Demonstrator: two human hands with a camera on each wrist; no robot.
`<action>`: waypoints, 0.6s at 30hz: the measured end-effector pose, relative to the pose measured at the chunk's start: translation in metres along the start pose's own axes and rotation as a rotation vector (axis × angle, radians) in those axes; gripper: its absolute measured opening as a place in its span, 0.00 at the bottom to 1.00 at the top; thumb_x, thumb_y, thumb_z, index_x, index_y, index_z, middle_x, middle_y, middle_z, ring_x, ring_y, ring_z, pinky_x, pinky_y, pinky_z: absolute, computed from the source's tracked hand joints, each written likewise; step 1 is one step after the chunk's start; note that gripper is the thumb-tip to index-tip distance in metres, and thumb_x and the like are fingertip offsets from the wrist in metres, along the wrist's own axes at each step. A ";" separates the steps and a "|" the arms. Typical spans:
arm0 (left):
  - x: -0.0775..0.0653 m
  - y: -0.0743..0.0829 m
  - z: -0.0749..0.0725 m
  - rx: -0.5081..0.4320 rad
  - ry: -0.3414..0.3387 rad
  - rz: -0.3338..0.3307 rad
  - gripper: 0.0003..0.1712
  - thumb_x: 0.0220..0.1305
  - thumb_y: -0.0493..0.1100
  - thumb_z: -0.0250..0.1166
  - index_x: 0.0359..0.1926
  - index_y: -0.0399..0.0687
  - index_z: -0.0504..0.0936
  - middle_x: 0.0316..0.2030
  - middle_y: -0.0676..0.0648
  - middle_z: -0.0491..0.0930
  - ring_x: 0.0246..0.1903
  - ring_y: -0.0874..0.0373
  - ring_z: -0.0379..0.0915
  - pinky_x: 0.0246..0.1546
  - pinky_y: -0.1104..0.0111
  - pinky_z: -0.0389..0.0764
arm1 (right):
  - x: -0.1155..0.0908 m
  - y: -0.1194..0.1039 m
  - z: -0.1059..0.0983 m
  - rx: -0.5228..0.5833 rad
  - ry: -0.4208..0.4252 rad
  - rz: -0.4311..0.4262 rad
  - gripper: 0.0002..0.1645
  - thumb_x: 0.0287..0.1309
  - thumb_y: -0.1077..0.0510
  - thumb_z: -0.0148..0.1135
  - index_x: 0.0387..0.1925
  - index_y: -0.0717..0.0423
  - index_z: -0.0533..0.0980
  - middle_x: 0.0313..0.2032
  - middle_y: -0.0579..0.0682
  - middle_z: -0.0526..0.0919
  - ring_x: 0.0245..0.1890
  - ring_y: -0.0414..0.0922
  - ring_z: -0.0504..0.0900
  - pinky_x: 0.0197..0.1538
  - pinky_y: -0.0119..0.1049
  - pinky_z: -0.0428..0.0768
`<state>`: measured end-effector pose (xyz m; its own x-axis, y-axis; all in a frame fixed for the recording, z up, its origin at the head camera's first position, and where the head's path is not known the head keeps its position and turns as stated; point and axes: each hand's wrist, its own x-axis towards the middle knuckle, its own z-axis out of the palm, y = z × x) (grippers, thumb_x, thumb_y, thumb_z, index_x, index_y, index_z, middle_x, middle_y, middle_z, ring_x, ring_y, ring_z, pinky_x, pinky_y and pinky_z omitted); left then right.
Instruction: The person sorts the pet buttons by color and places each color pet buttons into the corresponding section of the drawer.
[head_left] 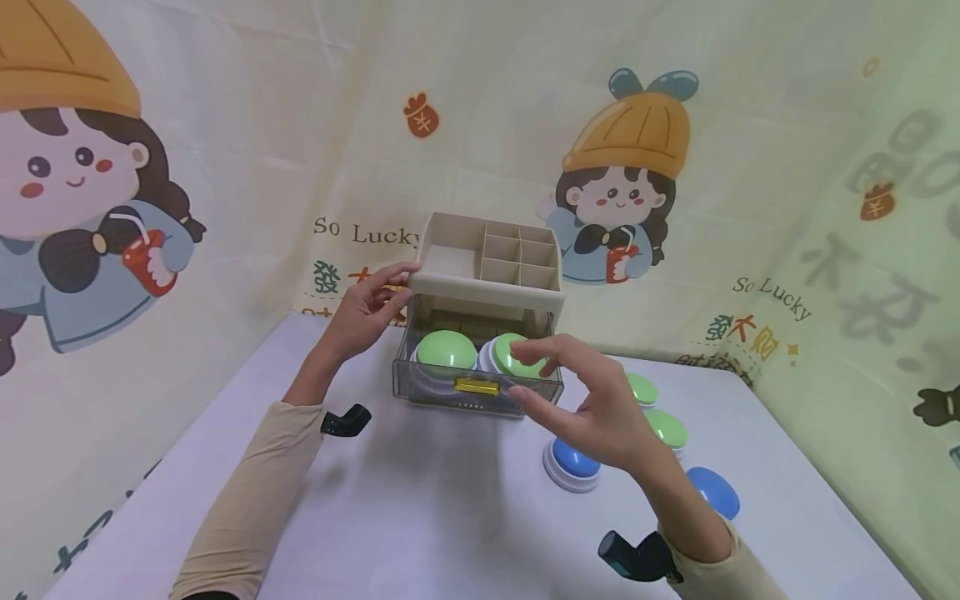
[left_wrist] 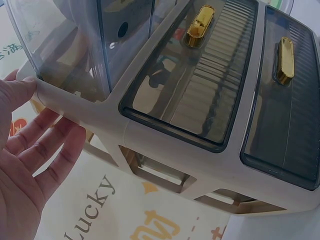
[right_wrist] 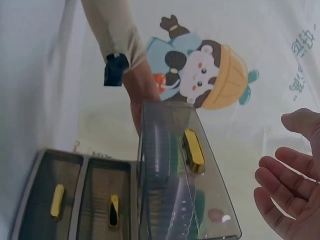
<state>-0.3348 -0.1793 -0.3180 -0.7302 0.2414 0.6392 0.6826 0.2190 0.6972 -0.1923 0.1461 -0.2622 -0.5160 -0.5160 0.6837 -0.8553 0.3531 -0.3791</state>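
A cream desktop drawer organizer (head_left: 480,287) stands at the back of the white table, its clear top drawer (head_left: 427,387) pulled out. Two domed push buttons, green on white bases, lie inside: the left green button (head_left: 446,349) and the right green button (head_left: 504,358), which is partly hidden by fingers. My left hand (head_left: 360,315) grips the organizer's upper left edge, thumb (left_wrist: 20,92) on the front corner and fingers along the side. Before the drawer's right end, my right hand (head_left: 592,400) hovers with relaxed, parted fingers and nothing in them; the right wrist view shows it apart from the drawer.
Right of the organizer, a blue button (head_left: 574,462), a second blue button (head_left: 714,492) and two green buttons (head_left: 666,429) lie on the table (head_left: 420,500), partly behind the right arm. A printed cloth (head_left: 480,50) hangs behind. Lower closed drawers (left_wrist: 192,85) have gold handles.
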 end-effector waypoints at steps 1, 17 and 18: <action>0.000 0.000 0.000 -0.002 0.000 0.000 0.25 0.75 0.37 0.60 0.70 0.52 0.74 0.58 0.37 0.78 0.52 0.40 0.82 0.43 0.58 0.87 | -0.002 -0.002 0.001 0.007 -0.007 -0.004 0.29 0.52 0.65 0.76 0.57 0.56 0.80 0.53 0.53 0.86 0.52 0.44 0.83 0.49 0.36 0.83; 0.000 0.000 0.001 0.001 0.006 -0.003 0.25 0.75 0.38 0.61 0.70 0.53 0.73 0.58 0.37 0.78 0.51 0.40 0.82 0.41 0.68 0.86 | -0.026 0.002 0.029 0.133 -0.107 -0.027 0.21 0.57 0.64 0.74 0.53 0.51 0.82 0.47 0.44 0.88 0.44 0.39 0.83 0.42 0.35 0.84; 0.000 0.000 0.001 0.001 0.005 -0.004 0.25 0.75 0.38 0.61 0.70 0.53 0.73 0.59 0.37 0.78 0.52 0.40 0.82 0.42 0.68 0.86 | -0.026 0.003 0.030 0.141 -0.110 -0.030 0.21 0.57 0.64 0.74 0.52 0.51 0.82 0.46 0.44 0.88 0.44 0.39 0.83 0.42 0.35 0.84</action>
<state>-0.3347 -0.1783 -0.3181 -0.7328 0.2357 0.6383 0.6800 0.2209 0.6991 -0.1827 0.1372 -0.3004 -0.4857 -0.6095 0.6266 -0.8643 0.2278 -0.4484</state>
